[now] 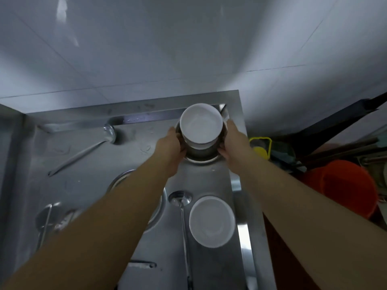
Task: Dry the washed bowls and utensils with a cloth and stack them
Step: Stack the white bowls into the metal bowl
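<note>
A stack of white bowls (201, 124) sits inside a metal pot (201, 152) at the far right corner of the steel counter (88, 155). The pot is between the two hands. The left hand (170, 143) is on the pot's left side with its fingers curled around the wall. The right hand (231, 139) is on the pot's right side, fingers curled around it too. Both hands grip the pot, not the bowls.

Closer in, another white bowl (212, 221) sits alone on the counter near the right edge. A ladle (181, 208) lies just beside it on the left. A second ladle (83, 150) lies farther off to the left. A round metal bowl (125, 178) is partly hidden under the left arm.

Off the counter to the right are an orange bucket (347, 187) and a yellow thing (260, 148).
</note>
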`<state>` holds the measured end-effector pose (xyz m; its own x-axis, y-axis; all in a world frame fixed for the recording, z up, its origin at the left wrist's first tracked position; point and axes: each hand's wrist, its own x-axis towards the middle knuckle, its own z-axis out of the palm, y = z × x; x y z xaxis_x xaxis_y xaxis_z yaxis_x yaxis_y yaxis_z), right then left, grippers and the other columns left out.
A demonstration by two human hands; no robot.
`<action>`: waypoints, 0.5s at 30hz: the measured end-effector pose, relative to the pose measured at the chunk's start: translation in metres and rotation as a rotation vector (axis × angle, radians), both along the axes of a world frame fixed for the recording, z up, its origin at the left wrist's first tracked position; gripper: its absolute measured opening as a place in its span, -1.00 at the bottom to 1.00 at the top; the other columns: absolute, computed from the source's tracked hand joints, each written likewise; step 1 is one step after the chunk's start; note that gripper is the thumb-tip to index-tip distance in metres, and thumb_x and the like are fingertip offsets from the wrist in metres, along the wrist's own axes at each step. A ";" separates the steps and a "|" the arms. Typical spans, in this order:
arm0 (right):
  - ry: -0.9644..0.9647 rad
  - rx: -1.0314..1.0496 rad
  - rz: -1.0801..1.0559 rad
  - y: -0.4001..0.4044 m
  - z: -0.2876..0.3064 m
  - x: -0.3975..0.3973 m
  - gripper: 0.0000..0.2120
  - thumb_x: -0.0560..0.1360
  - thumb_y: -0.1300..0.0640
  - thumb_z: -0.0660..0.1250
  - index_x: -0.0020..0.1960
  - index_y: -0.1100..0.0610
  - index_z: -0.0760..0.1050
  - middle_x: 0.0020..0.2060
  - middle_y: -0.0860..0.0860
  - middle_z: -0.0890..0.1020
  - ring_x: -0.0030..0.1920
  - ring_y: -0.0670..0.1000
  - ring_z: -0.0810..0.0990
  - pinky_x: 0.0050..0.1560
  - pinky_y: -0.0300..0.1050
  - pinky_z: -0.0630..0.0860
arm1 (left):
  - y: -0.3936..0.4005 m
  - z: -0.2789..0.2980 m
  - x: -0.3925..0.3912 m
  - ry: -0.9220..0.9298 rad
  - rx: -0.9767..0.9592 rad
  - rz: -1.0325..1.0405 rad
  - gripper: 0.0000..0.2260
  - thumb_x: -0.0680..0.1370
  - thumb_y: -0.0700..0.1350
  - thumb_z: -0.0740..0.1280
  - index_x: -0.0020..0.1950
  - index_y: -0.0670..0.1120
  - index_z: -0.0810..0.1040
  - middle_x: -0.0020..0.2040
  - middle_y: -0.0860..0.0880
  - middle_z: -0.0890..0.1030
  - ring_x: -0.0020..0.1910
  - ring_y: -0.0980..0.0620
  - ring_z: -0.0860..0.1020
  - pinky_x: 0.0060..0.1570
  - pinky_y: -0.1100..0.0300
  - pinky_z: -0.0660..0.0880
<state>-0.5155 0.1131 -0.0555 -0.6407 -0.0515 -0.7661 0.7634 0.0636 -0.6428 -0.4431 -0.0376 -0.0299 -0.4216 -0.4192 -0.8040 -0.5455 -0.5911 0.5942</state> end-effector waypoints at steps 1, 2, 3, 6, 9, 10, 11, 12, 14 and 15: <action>0.010 0.013 0.027 0.007 0.000 0.006 -0.60 0.62 -0.33 0.21 0.07 -0.01 0.55 0.01 0.01 0.67 0.06 0.06 0.62 0.23 0.06 0.58 | 0.001 0.002 0.010 0.008 -0.024 -0.023 -0.69 0.75 0.04 0.17 0.16 -0.15 0.58 0.02 -0.12 0.64 0.02 -0.05 0.61 0.16 0.00 0.60; 0.023 0.034 0.047 0.014 0.000 0.014 -0.56 0.57 -0.36 0.22 0.03 0.00 0.58 0.00 0.05 0.69 0.00 0.08 0.62 0.15 0.08 0.59 | 0.003 0.004 0.020 0.013 -0.056 -0.057 -0.70 0.74 0.03 0.17 0.15 -0.15 0.57 0.02 -0.12 0.63 0.00 -0.04 0.59 0.22 0.00 0.57; 0.025 0.055 0.065 0.021 0.000 0.022 -0.54 0.51 -0.37 0.24 -0.03 0.02 0.59 -0.05 0.07 0.69 -0.08 0.09 0.61 0.04 0.06 0.57 | 0.005 0.004 0.032 0.008 -0.088 -0.096 -0.72 0.74 0.01 0.18 0.14 -0.14 0.58 0.02 -0.11 0.63 -0.01 -0.03 0.59 0.21 0.01 0.55; -0.020 0.068 0.108 0.044 -0.009 0.049 -0.63 0.55 -0.29 0.30 -0.11 0.02 0.55 -0.18 0.00 0.60 -0.24 0.03 0.52 -0.20 -0.08 0.45 | 0.017 0.002 0.077 -0.043 -0.168 -0.184 -0.74 0.74 -0.05 0.17 0.15 -0.15 0.60 0.04 -0.12 0.65 -0.03 -0.06 0.60 0.05 0.02 0.54; -0.069 0.056 0.160 0.064 -0.014 0.078 -0.71 0.64 -0.20 0.28 -0.08 -0.01 0.52 -0.20 -0.08 0.54 -0.32 -0.08 0.43 -0.36 -0.18 0.34 | 0.035 -0.003 0.125 -0.045 -0.176 -0.183 -0.77 0.72 -0.09 0.23 0.10 -0.15 0.64 0.00 -0.14 0.68 -0.09 -0.04 0.61 -0.07 0.07 0.54; -0.086 0.055 0.175 0.071 -0.016 0.090 -0.73 0.65 -0.18 0.28 -0.05 -0.01 0.54 -0.18 -0.10 0.55 -0.29 -0.10 0.45 -0.30 -0.17 0.39 | 0.042 -0.003 0.140 -0.045 -0.179 -0.180 -0.79 0.70 -0.10 0.25 0.09 -0.15 0.66 -0.02 -0.13 0.69 -0.09 -0.04 0.62 -0.05 0.06 0.55; -0.096 0.059 0.206 0.078 -0.021 0.102 -0.74 0.65 -0.18 0.29 0.03 -0.01 0.58 -0.12 -0.10 0.59 -0.20 -0.10 0.52 -0.14 -0.13 0.48 | 0.050 -0.005 0.153 -0.052 -0.184 -0.192 -0.79 0.69 -0.11 0.26 0.09 -0.14 0.67 -0.03 -0.11 0.70 -0.07 -0.04 0.63 -0.01 0.05 0.56; -0.098 0.067 0.229 0.086 -0.026 0.115 -0.70 0.62 -0.21 0.32 0.11 0.00 0.62 -0.03 -0.09 0.64 -0.06 -0.08 0.59 0.10 -0.06 0.53 | 0.058 -0.005 0.165 -0.058 -0.183 -0.200 -0.78 0.68 -0.10 0.26 0.10 -0.12 0.69 -0.02 -0.09 0.71 -0.04 -0.04 0.63 0.05 0.04 0.57; -0.100 0.083 0.231 0.102 -0.039 0.140 -0.50 0.42 -0.38 0.46 0.15 -0.04 0.68 0.12 -0.05 0.69 0.18 0.03 0.64 0.41 0.15 0.50 | 0.075 -0.007 0.184 -0.084 -0.143 -0.190 -0.77 0.68 0.00 0.27 0.11 -0.04 0.70 0.05 -0.05 0.73 0.05 -0.02 0.67 0.19 0.03 0.57; -0.107 0.077 0.224 0.107 -0.040 0.151 -0.49 0.35 -0.41 0.49 0.09 -0.06 0.70 0.12 -0.05 0.71 0.20 0.06 0.65 0.41 0.23 0.51 | 0.082 -0.009 0.192 -0.094 -0.114 -0.187 -0.73 0.65 0.09 0.28 0.12 0.00 0.71 0.09 -0.03 0.74 0.11 -0.02 0.67 0.26 0.00 0.57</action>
<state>-0.3642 0.2198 -0.0958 -0.5348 -0.1217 -0.8362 0.7883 0.2844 -0.5456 -0.2516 0.0444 -0.0392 -0.4260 -0.4308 -0.7956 -0.6953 -0.4068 0.5926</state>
